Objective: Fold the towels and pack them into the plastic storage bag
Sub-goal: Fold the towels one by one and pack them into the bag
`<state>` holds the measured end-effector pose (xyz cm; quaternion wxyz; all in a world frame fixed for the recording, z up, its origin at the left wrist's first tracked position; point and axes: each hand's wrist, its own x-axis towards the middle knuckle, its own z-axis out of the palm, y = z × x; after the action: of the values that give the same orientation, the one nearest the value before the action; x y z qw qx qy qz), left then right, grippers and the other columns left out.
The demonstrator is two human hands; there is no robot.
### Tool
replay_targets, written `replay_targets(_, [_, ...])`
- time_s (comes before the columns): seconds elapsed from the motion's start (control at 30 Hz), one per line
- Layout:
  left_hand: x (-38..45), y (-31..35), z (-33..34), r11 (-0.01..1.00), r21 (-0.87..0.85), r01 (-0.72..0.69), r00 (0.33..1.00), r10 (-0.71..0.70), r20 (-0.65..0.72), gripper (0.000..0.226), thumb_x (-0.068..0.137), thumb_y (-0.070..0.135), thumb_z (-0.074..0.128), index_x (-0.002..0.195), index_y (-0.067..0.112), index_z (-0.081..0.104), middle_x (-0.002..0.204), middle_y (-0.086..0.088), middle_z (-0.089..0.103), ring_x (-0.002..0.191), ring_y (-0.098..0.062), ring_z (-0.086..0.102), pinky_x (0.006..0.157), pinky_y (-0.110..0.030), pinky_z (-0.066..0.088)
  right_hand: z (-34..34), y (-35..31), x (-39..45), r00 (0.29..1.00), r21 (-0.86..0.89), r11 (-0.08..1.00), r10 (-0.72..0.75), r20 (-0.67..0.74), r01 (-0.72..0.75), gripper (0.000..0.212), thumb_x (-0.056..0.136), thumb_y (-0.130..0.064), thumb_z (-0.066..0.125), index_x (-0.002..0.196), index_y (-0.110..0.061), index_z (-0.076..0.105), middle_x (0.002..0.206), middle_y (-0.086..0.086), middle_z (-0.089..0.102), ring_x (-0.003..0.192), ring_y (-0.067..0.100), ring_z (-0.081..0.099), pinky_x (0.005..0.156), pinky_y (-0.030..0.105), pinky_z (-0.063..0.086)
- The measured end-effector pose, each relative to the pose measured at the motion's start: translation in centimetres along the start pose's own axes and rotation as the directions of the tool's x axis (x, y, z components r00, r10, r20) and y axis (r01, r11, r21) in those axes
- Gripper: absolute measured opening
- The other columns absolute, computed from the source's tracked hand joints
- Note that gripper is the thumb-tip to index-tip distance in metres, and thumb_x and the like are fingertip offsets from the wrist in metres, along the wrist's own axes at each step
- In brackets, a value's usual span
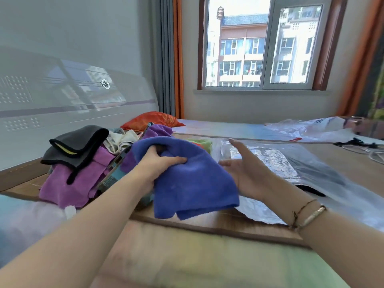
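L hand (160, 163) fingers curled, gripping; R hand (245, 169) open, fingers straight.

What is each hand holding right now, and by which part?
The left hand grips the blue towel by a bunched fold near its top. The right hand is open beside the towel, holding nothing.

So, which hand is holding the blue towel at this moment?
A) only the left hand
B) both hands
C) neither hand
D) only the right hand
A: the left hand has its fingers curled into the blue towel, while the right hand is open beside it, fingers straight, over the plastic storage bag.
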<state>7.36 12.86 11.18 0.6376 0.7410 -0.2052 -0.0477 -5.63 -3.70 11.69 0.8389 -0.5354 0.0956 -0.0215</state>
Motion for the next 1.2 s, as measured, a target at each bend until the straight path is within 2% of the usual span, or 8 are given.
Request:
replay_targets(0.13, [-1.1, 0.5, -0.8, 0.963, 0.268, -0.008, 0.97, -0.057, 0.234, 0.076, 0.05, 0.033, 0.086, 0.119, 0.023, 0.054, 0.113, 0.0, 0.062, 0.103, -0.018, 0.061, 0.092, -0.038, 0.051, -0.3, 3.3, 1.2, 0.979, -0.124, 0.972, 0.202, -0.009, -0.201, 0.07, 0.077, -0.065, 0.057, 0.094, 0.002, 0.065, 0.077, 0.016, 0.069, 0.065, 0.026, 0.067, 0.058, 0.027, 0.052])
replay_targets(0.3, [-1.4, 0.1, -0.5, 0.945, 0.325, 0.045, 0.956, -0.135, 0.26, 0.048, 0.068, 0.014, 0.082, 0.109, 0.021, 0.059, 0.104, -0.001, 0.058, 0.095, -0.017, 0.058, 0.072, -0.031, 0.049, 1.4, 4.7, 1.9, 0.999, -0.159, 0.986, 0.044, -0.02, -0.046, 0.04, 0.098, -0.04, 0.047, 0.129, -0.018, 0.058, 0.107, 0.005, 0.069, 0.099, 0.017, 0.063, 0.091, 0.031, 0.05])
replay_targets(0.5, [-0.1, -1.5, -1.0, 0.975, -0.174, 0.141, 0.99, -0.141, 0.016, 0.051, 0.065, 0.008, 0.079, 0.11, 0.019, 0.058, 0.111, -0.013, 0.063, 0.097, -0.026, 0.061, 0.076, -0.038, 0.054, 2.1, 3.3, 3.6, 0.975, -0.061, 0.995, -0.087, -0.204, 0.076, 0.021, 0.091, -0.019, 0.057, 0.104, -0.004, 0.063, 0.085, 0.014, 0.066, 0.082, 0.025, 0.062, 0.081, 0.032, 0.049])
replay_targets(0.57, [-0.3, -2.0, -1.0, 0.915, -0.349, 0.201, 0.979, -0.18, 0.092, 0.063, 0.058, 0.011, 0.079, 0.117, 0.008, 0.057, 0.11, -0.02, 0.065, 0.084, -0.026, 0.064, 0.06, -0.032, 0.054, 2.5, 2.9, 3.9, 0.971, -0.02, 0.985, -0.174, -0.162, 0.173, 0.011, 0.092, -0.014, 0.055, 0.092, -0.006, 0.063, 0.082, 0.011, 0.065, 0.08, 0.023, 0.063, 0.078, 0.031, 0.05])
replay_targets(0.63, [-0.9, -2.2, -0.7, 0.821, -0.453, 0.349, 0.934, -0.265, 0.24, 0.035, 0.069, 0.019, 0.07, 0.1, 0.003, 0.063, 0.091, -0.017, 0.069, 0.071, -0.025, 0.065, 0.054, -0.027, 0.052, 2.7, 2.6, 4.1, 0.962, -0.029, 0.965, -0.262, -0.077, 0.26, 0.013, 0.091, -0.005, 0.054, 0.081, -0.011, 0.061, 0.077, 0.007, 0.064, 0.076, 0.019, 0.063, 0.077, 0.03, 0.05])
replay_targets(0.77, [-1.9, -2.6, -0.2, 0.641, -0.511, 0.572, 0.806, -0.324, 0.496, 0.045, 0.082, 0.048, 0.061, 0.105, 0.01, 0.067, 0.102, -0.014, 0.069, 0.09, -0.029, 0.066, 0.08, -0.035, 0.051, 2.8, 1.2, 2.7, 0.966, -0.105, 0.965, -0.229, 0.12, 0.242, 0.016, 0.092, -0.009, 0.05, 0.087, -0.018, 0.062, 0.073, 0.001, 0.063, 0.074, 0.015, 0.063, 0.078, 0.03, 0.046])
replay_targets(0.87, [-1.7, -2.9, 0.1, 0.65, -0.592, 0.476, 0.869, -0.243, 0.432, 0.064, 0.082, 0.05, 0.064, 0.128, 0.006, 0.06, 0.126, -0.012, 0.063, 0.112, -0.028, 0.06, 0.094, -0.038, 0.048, 2.3, 0.4, 2.2, 0.968, -0.199, 0.951, -0.216, 0.127, 0.238, 0.016, 0.087, -0.009, 0.056, 0.099, -0.015, 0.065, 0.077, 0.004, 0.064, 0.074, 0.019, 0.062, 0.073, 0.029, 0.049])
replay_targets(1.2, [-0.9, -2.0, 1.5, 0.905, -0.392, 0.168, 0.986, -0.152, 0.072, 0.082, 0.073, 0.01, 0.079, 0.142, 0.014, 0.036, 0.133, -0.011, 0.053, 0.104, -0.023, 0.063, 0.073, -0.031, 0.052, -0.4, 2.3, 3.5, 0.932, -0.207, 0.947, -0.288, -0.219, 0.244, 0.046, 0.08, 0.006, 0.06, 0.124, 0.008, 0.051, 0.111, 0.024, 0.064, 0.09, 0.031, 0.066, 0.075, 0.037, 0.055])
